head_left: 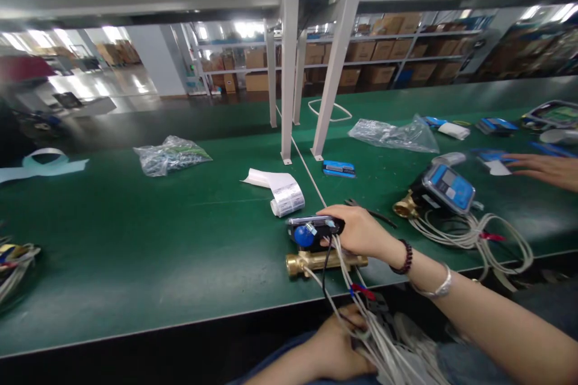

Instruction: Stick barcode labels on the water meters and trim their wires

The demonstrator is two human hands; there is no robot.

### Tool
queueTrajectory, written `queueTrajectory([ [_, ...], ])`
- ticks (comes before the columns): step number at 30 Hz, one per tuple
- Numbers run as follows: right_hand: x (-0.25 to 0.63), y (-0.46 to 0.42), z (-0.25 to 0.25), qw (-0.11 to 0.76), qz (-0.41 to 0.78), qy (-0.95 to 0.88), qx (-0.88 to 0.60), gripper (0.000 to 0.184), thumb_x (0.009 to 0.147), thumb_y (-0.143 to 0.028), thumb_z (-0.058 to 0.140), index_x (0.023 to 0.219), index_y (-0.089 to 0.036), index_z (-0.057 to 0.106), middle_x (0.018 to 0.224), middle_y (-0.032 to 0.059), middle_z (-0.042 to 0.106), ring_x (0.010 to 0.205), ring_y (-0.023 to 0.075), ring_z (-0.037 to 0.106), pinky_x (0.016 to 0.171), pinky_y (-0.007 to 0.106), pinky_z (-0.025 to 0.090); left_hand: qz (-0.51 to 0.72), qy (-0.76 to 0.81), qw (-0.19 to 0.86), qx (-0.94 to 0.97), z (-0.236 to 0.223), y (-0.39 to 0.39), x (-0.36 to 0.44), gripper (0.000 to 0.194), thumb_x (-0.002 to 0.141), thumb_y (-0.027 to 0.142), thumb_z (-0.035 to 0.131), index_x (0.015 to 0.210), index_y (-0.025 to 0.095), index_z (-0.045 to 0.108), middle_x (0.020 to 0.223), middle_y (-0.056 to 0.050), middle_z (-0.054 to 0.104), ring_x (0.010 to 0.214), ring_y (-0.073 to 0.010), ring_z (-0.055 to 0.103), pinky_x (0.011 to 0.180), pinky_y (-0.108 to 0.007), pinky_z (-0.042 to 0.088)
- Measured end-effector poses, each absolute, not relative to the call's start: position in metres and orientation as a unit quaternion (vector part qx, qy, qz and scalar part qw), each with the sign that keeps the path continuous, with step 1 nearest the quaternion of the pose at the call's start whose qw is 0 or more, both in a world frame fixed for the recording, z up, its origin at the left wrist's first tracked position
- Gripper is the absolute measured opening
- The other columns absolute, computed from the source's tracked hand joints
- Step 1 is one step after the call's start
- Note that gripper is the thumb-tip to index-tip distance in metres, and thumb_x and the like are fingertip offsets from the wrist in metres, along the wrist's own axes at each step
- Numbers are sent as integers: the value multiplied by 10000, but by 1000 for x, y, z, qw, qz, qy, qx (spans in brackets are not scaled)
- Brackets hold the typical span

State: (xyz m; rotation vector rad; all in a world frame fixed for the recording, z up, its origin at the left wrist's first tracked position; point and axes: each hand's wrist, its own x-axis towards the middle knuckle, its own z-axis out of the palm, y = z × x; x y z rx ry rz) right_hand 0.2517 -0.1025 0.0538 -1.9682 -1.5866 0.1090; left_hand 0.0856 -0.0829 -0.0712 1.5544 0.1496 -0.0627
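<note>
A water meter with a brass pipe body (323, 261) and a black head stands near the table's front edge, a blue round part (304, 236) on its near side. My right hand (361, 233) is closed over the head's right end, fingers on top and thumb at the near side. White and black cables (345, 271) hang from the meter over the edge, with red and blue ties on them. Below the edge, my left hand (336, 343) is closed around part of the cable bundle; some of its fingers are hidden.
Beyond the meter lie a label roll (289, 197), a blue plate (338, 169) and pliers (379, 216). Another meter (445, 188) with coiled cable sits at right, near another person's hand (548, 171). White posts (289, 72) rise behind. Plastic bags (169, 156) lie farther back.
</note>
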Motion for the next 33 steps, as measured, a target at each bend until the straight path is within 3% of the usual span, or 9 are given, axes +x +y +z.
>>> queueTrajectory([
  [3, 249, -112, 62, 400, 52, -535, -743, 457, 616, -328, 794, 1008, -119, 690, 953, 89, 718, 855, 237, 663, 798, 346, 527, -83, 45, 766, 635, -69, -74, 60, 363, 530, 373, 856, 785, 162, 707, 810, -37, 686, 814, -213, 623, 798, -310, 492],
  [7, 247, -97, 89, 680, 96, -377, -621, 458, 444, -363, 876, 800, -154, 678, 736, 16, 696, 634, 182, 625, 616, 306, 527, 22, 91, 836, 540, -43, -23, 7, 539, 493, 505, 854, 787, 118, 623, 654, -17, 619, 549, -104, 543, 534, -201, 441],
  [11, 230, -57, 122, 792, 117, -403, -443, 438, 458, -329, 894, 811, -186, 678, 799, 3, 700, 701, 178, 638, 707, 319, 543, 163, 159, 837, 498, 5, 43, -25, 562, 533, 514, 833, 881, 144, 594, 620, 18, 568, 456, -75, 495, 432, -173, 403],
  [14, 200, -28, 137, 720, 131, -565, -381, 462, 542, -327, 875, 950, -216, 689, 919, 29, 707, 829, 207, 658, 784, 336, 545, 198, 221, 814, 499, 28, 91, -37, 378, 593, 322, 823, 826, 135, 591, 553, 53, 505, 395, -40, 411, 391, -153, 360],
  [20, 125, 38, 101, 398, 75, -881, -245, 291, 791, -93, 630, 1065, -186, 659, 1096, 111, 660, 1096, 213, 573, 955, 375, 488, 273, 375, 719, 517, 36, 159, -75, 113, 828, 198, 633, 777, 105, 594, 640, 22, 577, 512, -73, 523, 498, -195, 453],
  [25, 107, 81, 50, 359, -21, -850, -386, 386, 841, -61, 447, 1169, -154, 628, 1251, 177, 583, 1173, 282, 530, 963, 502, 476, 377, 501, 563, 539, 36, 165, -127, 153, 783, 148, 626, 922, 86, 647, 760, -61, 662, 669, -158, 622, 657, -293, 516],
  [27, 120, 76, 43, 393, -17, -785, -479, 368, 885, -154, 458, 1228, -178, 589, 1277, 152, 574, 1187, 273, 534, 996, 506, 460, 434, 539, 471, 547, 38, 149, -139, 264, 770, 183, 634, 1021, 102, 640, 1054, -140, 663, 1051, -264, 596, 928, -403, 466],
  [29, 139, 58, 38, 419, 3, -726, -546, 334, 903, -260, 479, 1216, -226, 589, 1237, 102, 607, 1135, 246, 579, 989, 465, 483, 503, 541, 341, 581, 38, 120, -134, 375, 796, 220, 616, 1162, 144, 584, 1340, -131, 520, 1329, -271, 369, 1120, -441, 273],
  [33, 175, 9, 15, 431, 51, -655, -619, 335, 858, -464, 554, 1115, -265, 635, 1087, 67, 667, 884, 216, 674, 785, 357, 586, 523, 286, -103, 797, 20, 52, -71, 386, 831, 165, 560, 1216, 187, 563, 1312, -80, 565, 1298, -211, 427, 1124, -378, 290],
])
